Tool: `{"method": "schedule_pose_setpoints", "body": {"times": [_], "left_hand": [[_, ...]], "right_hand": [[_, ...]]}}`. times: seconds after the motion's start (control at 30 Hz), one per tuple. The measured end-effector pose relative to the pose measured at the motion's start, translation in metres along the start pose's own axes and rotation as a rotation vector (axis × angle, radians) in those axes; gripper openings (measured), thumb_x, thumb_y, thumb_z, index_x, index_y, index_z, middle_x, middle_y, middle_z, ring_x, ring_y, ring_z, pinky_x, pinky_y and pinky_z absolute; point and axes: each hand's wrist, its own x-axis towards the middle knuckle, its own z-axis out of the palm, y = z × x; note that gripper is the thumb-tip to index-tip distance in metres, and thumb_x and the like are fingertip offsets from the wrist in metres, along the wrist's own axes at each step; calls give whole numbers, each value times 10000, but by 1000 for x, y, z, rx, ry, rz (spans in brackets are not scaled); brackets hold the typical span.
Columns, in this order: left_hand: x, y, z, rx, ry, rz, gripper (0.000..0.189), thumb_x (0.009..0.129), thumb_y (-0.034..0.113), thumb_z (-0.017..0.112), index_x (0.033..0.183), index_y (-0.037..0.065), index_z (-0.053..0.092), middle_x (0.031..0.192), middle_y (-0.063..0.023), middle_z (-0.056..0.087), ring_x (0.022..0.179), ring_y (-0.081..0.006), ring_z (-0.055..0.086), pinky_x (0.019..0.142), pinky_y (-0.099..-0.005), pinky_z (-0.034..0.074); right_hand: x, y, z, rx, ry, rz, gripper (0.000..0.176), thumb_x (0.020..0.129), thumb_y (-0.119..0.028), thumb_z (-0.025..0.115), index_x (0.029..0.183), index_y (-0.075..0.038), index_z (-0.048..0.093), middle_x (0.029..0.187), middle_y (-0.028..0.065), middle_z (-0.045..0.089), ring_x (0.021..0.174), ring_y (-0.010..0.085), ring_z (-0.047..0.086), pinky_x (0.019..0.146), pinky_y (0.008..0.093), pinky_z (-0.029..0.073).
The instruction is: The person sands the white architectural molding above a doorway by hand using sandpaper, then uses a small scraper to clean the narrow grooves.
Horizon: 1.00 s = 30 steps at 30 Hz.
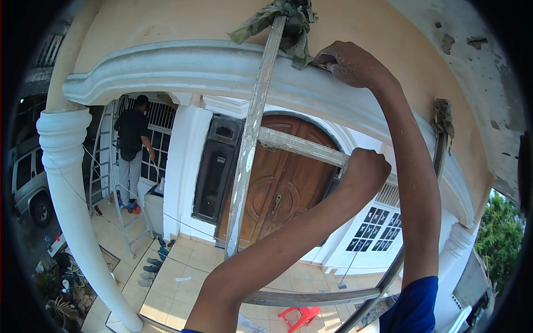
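Observation:
A worn, paint-flecked ladder (252, 125) leans against the house front, its rail tops wrapped in green-grey cloth (300, 34). My left hand (367, 169) is closed in a fist around the right part of a ladder rung (302, 146). Higher up, my right hand (351, 64) is pinched against the upper edge of the pale curved moulding (194, 64), just right of the cloth. Something small and thin may be between its fingertips, but I cannot make it out. Above the moulding is a peach-coloured wall (177, 22).
Below left, a person in dark clothes (130, 130) stands beside a metal stepladder (102, 158). A white column (72, 183) rises at the left. Behind my ladder is a wooden double door (288, 183). A red plastic stool (300, 317) and several shoes (150, 269) are on the tiled floor.

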Motion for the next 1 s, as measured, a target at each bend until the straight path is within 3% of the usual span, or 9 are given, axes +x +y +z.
{"method": "schedule_pose_setpoints", "body": {"times": [0.03,0.1,0.2,0.33,0.43,0.6,0.77,0.83,1.0], "left_hand": [[1,1,-7,-17,-127,-13,43,749,72,659,775,38,652,698,-119,663,729,-255,681,651,-354,521],[-5,-2,22,-275,358,-87,61,765,73,647,704,72,652,677,-74,668,692,-219,675,587,-329,484],[-4,7,29,-498,651,-145,110,769,72,639,661,81,625,657,-67,661,645,-221,658,559,-324,466],[-3,3,-7,-37,-50,-64,89,761,84,642,798,10,673,726,-141,672,710,-279,675,653,-360,536],[-3,1,4,64,108,19,80,714,72,635,663,60,695,598,-101,653,575,-255,667,558,-348,535],[2,6,-4,83,-63,-55,62,701,82,642,702,64,702,654,-132,669,631,-270,689,574,-362,557],[4,9,-4,134,-86,-110,83,697,136,681,738,64,689,660,-141,664,627,-296,679,585,-389,559],[2,9,-4,149,-84,-121,130,689,177,717,751,66,688,673,-140,664,638,-306,676,594,-399,558],[4,14,-7,183,-127,-159,221,665,229,775,788,67,686,707,-133,671,678,-310,678,632,-405,556]], "right_hand": [[3,-1,4,46,35,-21,289,819,-44,519,1059,-32,679,1008,168,691,952,336,652,843,405,511],[4,-19,9,-19,36,25,297,821,-32,519,1070,-41,682,1032,167,689,960,328,654,855,399,510],[10,-61,-2,-210,-22,150,297,826,-20,521,1073,-47,684,1056,164,688,963,316,659,868,386,510],[-14,-15,0,-55,4,154,267,826,-7,531,1039,-42,687,1044,166,691,955,305,665,870,373,515],[-68,58,0,69,81,150,250,828,17,553,1035,-25,685,1027,161,698,956,277,671,872,350,517],[-172,161,-32,-3,-39,447,318,783,25,542,1046,-56,700,1019,167,694,945,307,661,856,368,510],[-181,166,-33,-110,-50,521,300,747,61,516,981,-2,694,973,157,708,963,275,671,856,338,518],[-163,141,-10,57,150,259,264,780,-6,560,1007,-43,690,1007,155,694,957,300,655,857,369,510],[-191,190,-35,-152,-74,409,234,807,-102,606,1028,-49,663,1012,138,682,958,321,645,820,394,512]]}}
